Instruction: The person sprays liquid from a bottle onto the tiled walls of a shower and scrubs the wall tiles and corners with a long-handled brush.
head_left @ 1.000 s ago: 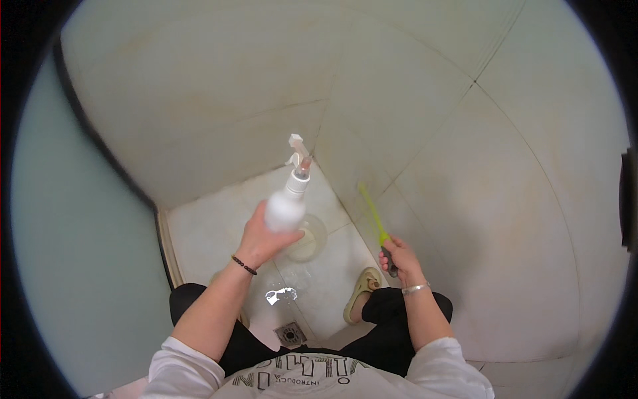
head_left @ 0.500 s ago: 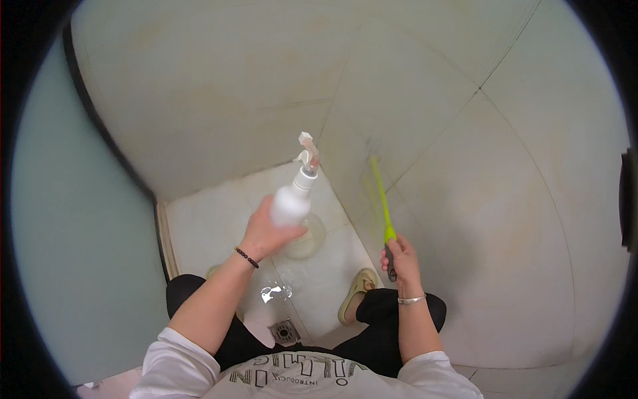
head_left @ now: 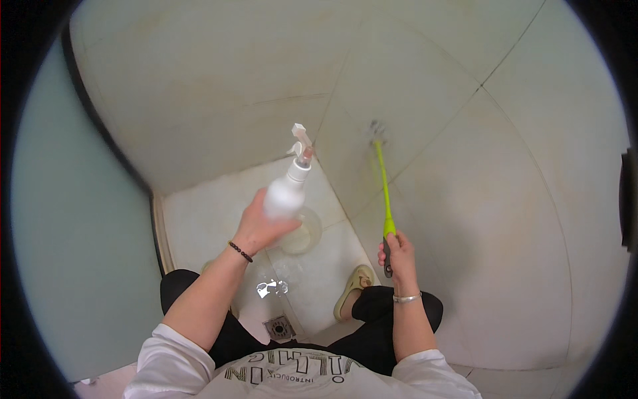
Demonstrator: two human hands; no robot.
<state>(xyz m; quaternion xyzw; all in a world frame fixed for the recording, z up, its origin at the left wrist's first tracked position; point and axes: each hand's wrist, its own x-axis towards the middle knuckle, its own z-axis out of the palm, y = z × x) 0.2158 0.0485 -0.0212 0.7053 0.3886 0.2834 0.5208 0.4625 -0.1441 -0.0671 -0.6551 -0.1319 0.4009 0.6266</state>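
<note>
A white spray bottle is gripped in my left hand, which wraps round its body from below left. The bottle leans a little to the right, its trigger head uppermost. My right hand is closed on the grey grip of a long-handled brush with a bright green shaft. At its far end the grey brush head is against or very close to the right-hand tiled wall; contact is hard to make out. Below the bottle, a round translucent basin sits on the floor, partly hidden by my left hand.
Pale tiled walls meet in a corner ahead. A frosted glass panel with a dark edge stands on the left. Between my feet is a square floor drain, with a shiny wet patch above it. My right shoe is near the right wall.
The brush has moved up along the right wall, and its head shows more sharply. My left hand with the spray bottle has shifted slightly up and to the left.
</note>
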